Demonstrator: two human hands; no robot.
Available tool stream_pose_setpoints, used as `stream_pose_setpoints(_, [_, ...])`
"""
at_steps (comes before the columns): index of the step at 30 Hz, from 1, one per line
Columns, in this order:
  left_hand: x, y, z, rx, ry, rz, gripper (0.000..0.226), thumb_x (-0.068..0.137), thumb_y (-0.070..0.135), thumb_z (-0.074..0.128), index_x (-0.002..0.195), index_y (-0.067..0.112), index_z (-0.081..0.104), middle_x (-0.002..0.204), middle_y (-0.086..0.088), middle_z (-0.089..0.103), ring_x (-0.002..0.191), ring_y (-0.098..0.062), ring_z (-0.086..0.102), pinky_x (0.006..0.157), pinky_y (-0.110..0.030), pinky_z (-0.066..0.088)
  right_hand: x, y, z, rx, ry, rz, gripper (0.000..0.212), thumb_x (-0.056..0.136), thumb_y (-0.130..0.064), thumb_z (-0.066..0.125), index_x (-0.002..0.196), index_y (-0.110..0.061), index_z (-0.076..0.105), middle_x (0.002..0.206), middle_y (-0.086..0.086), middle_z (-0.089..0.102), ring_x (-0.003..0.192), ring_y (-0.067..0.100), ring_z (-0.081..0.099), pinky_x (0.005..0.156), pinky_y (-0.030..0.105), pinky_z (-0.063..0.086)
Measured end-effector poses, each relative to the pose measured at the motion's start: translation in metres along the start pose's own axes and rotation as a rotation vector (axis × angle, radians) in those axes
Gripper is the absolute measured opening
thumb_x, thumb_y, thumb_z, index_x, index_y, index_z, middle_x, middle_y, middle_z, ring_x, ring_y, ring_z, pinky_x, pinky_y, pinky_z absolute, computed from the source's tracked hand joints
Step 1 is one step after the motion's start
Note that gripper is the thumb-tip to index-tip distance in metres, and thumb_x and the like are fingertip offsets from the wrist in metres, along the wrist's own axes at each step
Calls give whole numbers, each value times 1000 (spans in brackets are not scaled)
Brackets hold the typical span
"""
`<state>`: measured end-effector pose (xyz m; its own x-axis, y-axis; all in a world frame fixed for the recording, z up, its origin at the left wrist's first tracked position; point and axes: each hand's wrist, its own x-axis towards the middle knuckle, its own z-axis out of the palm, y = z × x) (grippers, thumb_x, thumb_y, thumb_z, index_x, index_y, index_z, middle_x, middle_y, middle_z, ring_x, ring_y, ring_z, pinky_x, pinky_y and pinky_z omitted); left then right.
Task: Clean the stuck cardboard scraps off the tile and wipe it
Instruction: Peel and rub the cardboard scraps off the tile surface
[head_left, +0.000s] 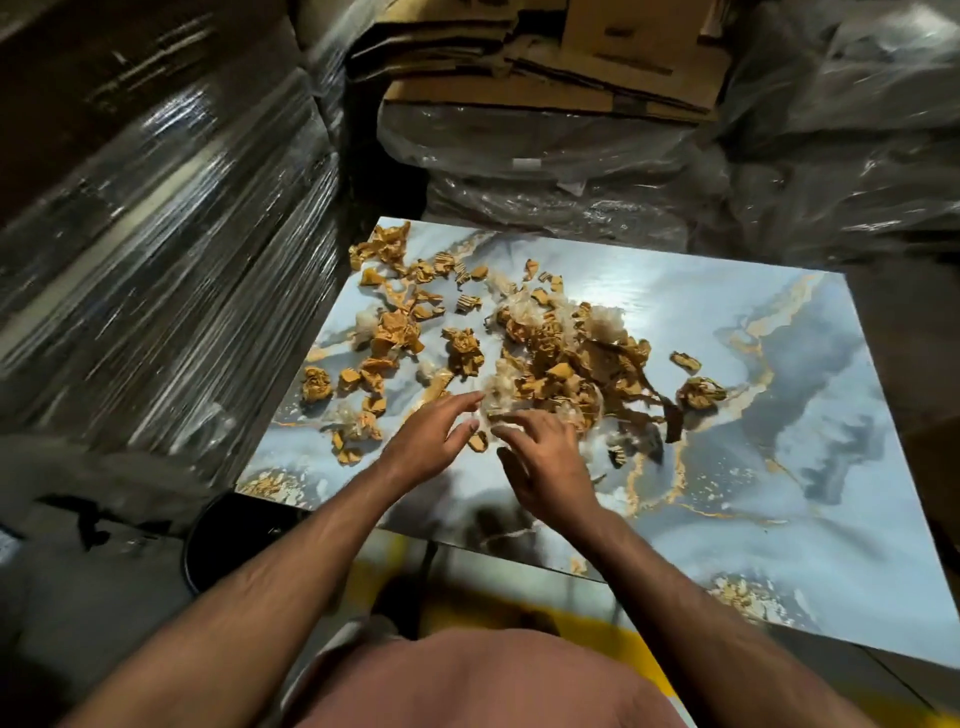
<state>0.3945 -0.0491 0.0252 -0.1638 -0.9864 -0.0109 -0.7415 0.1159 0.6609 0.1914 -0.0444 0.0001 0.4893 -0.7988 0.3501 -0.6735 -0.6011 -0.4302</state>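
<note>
Head view: left hand (431, 444) and right hand (545, 462) are reaching side by side, fingers spread and loose, probably pinching nothing (blurry), at the near edge of the cardboard scraps (550, 358) littering the tile (779, 493); better raking loose bits into one heap before peeling stuck ones.

Tile (675, 364), marbled blue-grey with gold veining: one. Cardboard scraps (462, 351) on the tile: several dozen, too many to count exactly. Hands above the tile: two, left hand (426, 447), right hand (545, 467). Black bucket (218, 535) left of the tile: one.
</note>
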Motion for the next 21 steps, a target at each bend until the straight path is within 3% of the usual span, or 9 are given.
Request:
stream_pose_setpoints(6, [-13,-60,-35,-37,64,17,37,99,23,50,135,21,57,125,-1,66,115,-15,60,96,-34,50,29,-45,37,-129,42,27,26,87,-15,63,113,-17,67,118,7,65,108,27,57,91,46,37])
stream_pose_setpoints(9, [-12,-95,-58,-36,130,46,36,95,23,47,127,16,63,118,-3,68,108,-19,61,91,-40,51,43,-69,61,-94,7,90,28,91,-26,59,118,-18,65,117,5,64,110,27,56,88,47,42])
stream_pose_setpoints(12, [-10,-133,-84,3,270,46,33,91,14,47,118,13,67,109,-5,67,100,-22,59,85,-37,50,46,-95,100,-35,-164,212,63,90,-58,52,139,-20,46,133,12,52,121,33,48,94,53,45])
stream_pose_setpoints(16, [-4,-183,-113,42,288,-54,39,93,28,40,124,16,61,117,-9,55,105,-23,54,87,-43,50,41,-125,154,-33,-291,375,119,66,-94,39,155,-25,0,160,25,13,147,41,12,110,61,24])
stream_pose_setpoints(18, [3,-203,-118,60,231,-120,50,91,37,38,132,14,55,131,-13,48,119,-27,48,98,-46,46,41,-139,172,-15,-260,449,127,61,-98,36,155,-26,-8,162,24,-2,149,38,-3,113,61,13])
stream_pose_setpoints(21, [16,-224,-114,31,94,-176,62,92,44,36,145,12,42,153,-14,26,139,-31,29,112,-50,31,49,-152,189,-59,-195,515,123,67,-96,33,158,-21,-3,161,26,-1,149,41,2,111,66,17])
